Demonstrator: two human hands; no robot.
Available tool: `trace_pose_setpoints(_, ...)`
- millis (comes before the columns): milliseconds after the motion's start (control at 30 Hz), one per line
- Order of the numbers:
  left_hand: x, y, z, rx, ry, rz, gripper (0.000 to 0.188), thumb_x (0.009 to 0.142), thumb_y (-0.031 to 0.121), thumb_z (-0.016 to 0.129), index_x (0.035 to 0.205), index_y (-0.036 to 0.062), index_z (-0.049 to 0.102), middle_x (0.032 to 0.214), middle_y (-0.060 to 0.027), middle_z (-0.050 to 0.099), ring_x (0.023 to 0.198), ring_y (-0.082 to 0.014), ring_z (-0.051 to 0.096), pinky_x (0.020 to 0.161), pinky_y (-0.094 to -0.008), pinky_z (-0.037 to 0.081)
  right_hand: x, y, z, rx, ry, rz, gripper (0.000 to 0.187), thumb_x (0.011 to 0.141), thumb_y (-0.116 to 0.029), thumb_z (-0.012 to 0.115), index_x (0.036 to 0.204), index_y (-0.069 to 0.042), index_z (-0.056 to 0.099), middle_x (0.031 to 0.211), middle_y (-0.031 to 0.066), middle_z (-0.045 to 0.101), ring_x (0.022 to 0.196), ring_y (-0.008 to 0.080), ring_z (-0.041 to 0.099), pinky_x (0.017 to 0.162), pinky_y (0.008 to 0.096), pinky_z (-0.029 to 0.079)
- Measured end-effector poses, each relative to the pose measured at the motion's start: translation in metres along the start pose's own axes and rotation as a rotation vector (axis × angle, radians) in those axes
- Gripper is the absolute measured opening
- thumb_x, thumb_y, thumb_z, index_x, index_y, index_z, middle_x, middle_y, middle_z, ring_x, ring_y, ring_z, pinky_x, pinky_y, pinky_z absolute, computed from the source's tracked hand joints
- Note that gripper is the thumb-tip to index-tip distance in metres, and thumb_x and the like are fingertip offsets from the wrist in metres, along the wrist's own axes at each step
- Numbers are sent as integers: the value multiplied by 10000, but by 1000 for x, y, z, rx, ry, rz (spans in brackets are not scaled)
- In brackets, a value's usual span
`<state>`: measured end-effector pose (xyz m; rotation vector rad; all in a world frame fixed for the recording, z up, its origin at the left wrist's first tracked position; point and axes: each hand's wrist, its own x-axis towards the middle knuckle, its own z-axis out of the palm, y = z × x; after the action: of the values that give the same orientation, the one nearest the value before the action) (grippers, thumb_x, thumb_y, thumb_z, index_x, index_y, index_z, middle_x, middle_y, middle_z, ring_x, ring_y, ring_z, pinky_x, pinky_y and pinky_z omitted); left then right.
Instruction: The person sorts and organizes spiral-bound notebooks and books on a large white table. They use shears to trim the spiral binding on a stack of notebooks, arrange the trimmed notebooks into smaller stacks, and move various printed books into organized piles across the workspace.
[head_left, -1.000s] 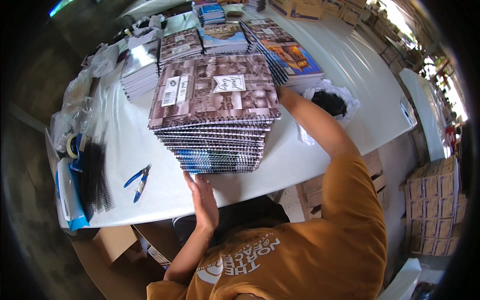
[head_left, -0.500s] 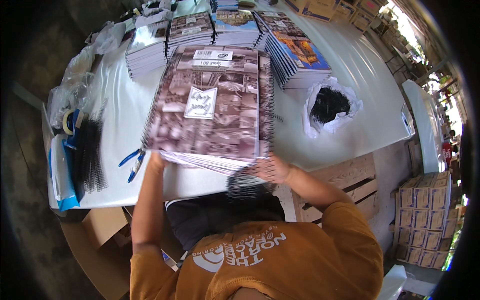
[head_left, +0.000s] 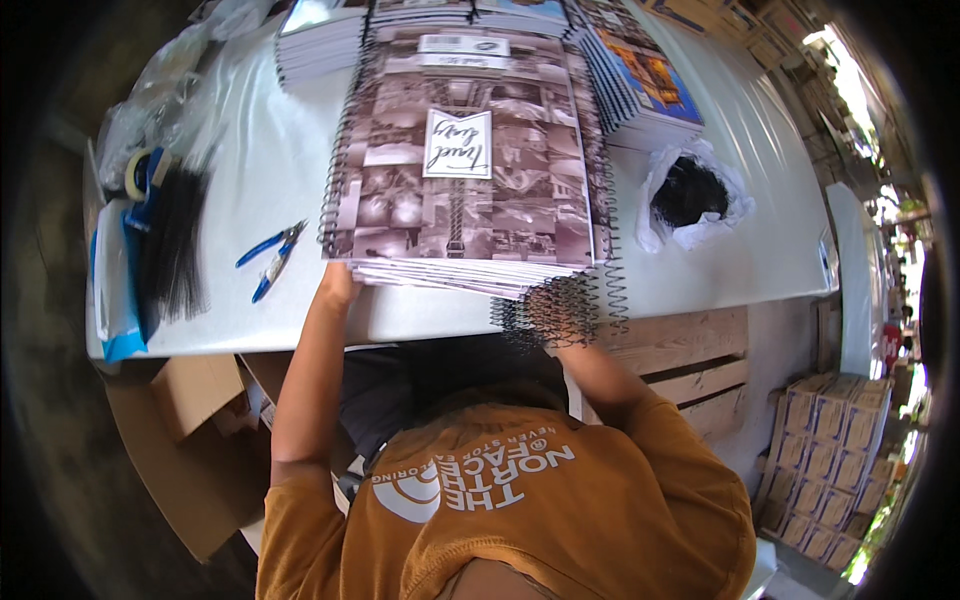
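A stack of spiral notebooks (head_left: pixel 400 200) with brown photo-collage covers tilts over the table's near edge. My left hand (head_left: pixel 342 284) is closed on its near left corner, with the fingers hidden beneath. At the near right corner is my right hand (head_left: pixel 562 328), mostly covered by black spiral coils (head_left: pixel 545 305) that dangle loose from the notebooks' ends; it appears to grip the stack there. Blue-handled pliers (head_left: pixel 272 258) lie on the table left of my left hand. A crumpled white bag (head_left: pixel 740 208) holding a black tangle (head_left: pixel 690 192) sits to the right.
More notebook piles (head_left: pixel 322 50) and a blue-covered pile (head_left: pixel 655 85) stand at the back. Straight black coils (head_left: pixel 175 240), a tape roll (head_left: pixel 137 173) and clear plastic (head_left: pixel 165 110) lie at the left. A cardboard box (head_left: pixel 170 440) is below the table; stacked cartons (head_left: pixel 825 460) stand at right.
The table and its contents sit higher in the view and have shifted. The notebook stack stays between both hands, and more coils hang over my right hand.
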<state>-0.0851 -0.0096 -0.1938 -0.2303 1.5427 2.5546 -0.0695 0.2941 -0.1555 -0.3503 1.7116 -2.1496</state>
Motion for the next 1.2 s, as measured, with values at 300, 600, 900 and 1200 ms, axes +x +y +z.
trace_pose_setpoints(300,-6,-9,8,57,-54,186,493,944,341,375,1322,24,378,1259,-123,479,1108,-257,490,967,-408,410,135,-21,-90,-1292,82,-583,197,827,-184,513,905,-20,590,890,213,619,855,402,563,812,430,437)
trace_pose_setpoints(600,-7,-39,119,-267,321,433,710,933,439,353,1445,30,79,1504,-141,123,1384,-249,148,1125,-375,118,138,-17,-94,-499,423,-194,166,798,-121,525,871,0,612,844,236,623,828,425,583,780,454,455)
trace_pose_setpoints(900,1,-29,135,-480,112,329,678,912,395,426,1429,30,181,1456,-128,240,1314,-248,285,1093,-378,218,115,-35,-85,-335,483,-118,181,780,-93,545,904,9,629,859,254,625,832,428,594,785,457,459)
trace_pose_setpoints(1200,78,24,37,-390,-101,-23,505,901,432,344,1124,36,564,1066,-124,627,954,-268,612,860,-381,496,37,-28,-22,-605,622,70,209,761,-64,566,937,18,646,874,271,627,837,432,606,790,460,462)
